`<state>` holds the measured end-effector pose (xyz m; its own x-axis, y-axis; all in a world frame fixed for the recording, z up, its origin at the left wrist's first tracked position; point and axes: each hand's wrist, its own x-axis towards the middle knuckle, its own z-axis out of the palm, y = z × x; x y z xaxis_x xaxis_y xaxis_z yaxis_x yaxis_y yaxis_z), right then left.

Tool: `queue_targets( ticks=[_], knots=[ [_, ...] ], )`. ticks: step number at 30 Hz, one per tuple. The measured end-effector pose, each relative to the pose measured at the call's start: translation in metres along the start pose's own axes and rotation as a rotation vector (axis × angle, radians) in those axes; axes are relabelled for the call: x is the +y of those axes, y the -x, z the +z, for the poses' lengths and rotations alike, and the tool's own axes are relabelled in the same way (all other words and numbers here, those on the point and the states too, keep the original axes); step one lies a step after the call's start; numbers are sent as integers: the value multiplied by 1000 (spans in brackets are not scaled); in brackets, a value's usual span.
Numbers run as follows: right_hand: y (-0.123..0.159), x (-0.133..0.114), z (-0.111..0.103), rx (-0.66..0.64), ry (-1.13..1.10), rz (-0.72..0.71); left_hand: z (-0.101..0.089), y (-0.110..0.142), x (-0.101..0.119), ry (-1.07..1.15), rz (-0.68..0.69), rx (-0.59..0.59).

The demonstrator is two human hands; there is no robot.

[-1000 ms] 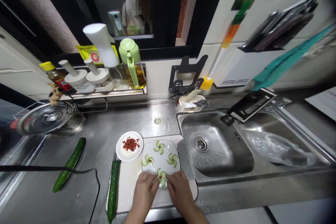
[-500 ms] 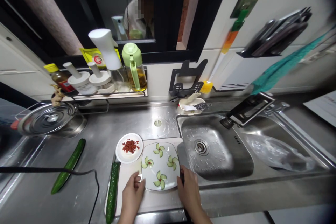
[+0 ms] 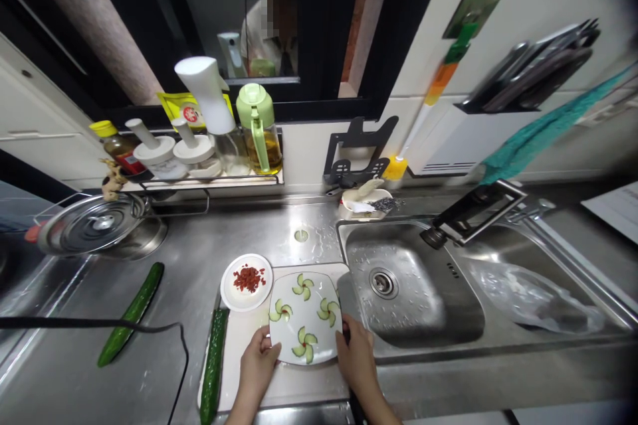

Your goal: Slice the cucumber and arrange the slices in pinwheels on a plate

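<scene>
Between my hands is a square white plate (image 3: 306, 312) bearing several pinwheels of cucumber slices (image 3: 304, 345) with small red centres. My left hand (image 3: 258, 360) pinches its left front edge, thumb on the rim. At the right edge, my right hand (image 3: 357, 350) grips the plate likewise, its fingers partly hidden below. The plate is over a white cutting board (image 3: 294, 386); I cannot tell whether it is resting or slightly lifted. Behind my left hand stands a small round white dish (image 3: 227, 287) of red bits (image 3: 248, 279). A whole cucumber (image 3: 214, 362) lies along the board's left side.
Another cucumber (image 3: 133, 313) and a black cable (image 3: 144, 328) are on the left of the steel counter. A lidded pot (image 3: 102, 229) stands behind. To the right is a double sink (image 3: 413, 279). Seasoning jars and an oil bottle (image 3: 259, 136) line a shelf (image 3: 214, 180).
My left hand has moved right and closed on the plate's left edge; before, it was beside it with fingers looser. My right hand stays at the right edge. The view has shifted slightly.
</scene>
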<state>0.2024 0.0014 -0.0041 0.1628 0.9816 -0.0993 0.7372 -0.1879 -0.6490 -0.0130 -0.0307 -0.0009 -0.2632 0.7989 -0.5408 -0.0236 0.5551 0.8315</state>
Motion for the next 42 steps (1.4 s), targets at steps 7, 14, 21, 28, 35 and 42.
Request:
queue_targets(
  ticks=[7,14,21,28,35,42],
  knots=[
    [-5,0,-4,-6,-69,32,-1,-4,-4,66,-74,-53],
    [-8,-12,-21,-84,-261,71,-2,9,16,120,-39,-51],
    [-12,-34,-46,-129,-461,133,-14,20,39,134,-45,-75],
    [0,-56,-62,-291,-811,177,-14,42,54,186,39,-4],
    [12,-74,-57,-282,-1111,336,-16,52,61,166,45,20],
    [14,-79,-61,-340,-1191,353,-19,57,69,241,27,9]
  ],
)
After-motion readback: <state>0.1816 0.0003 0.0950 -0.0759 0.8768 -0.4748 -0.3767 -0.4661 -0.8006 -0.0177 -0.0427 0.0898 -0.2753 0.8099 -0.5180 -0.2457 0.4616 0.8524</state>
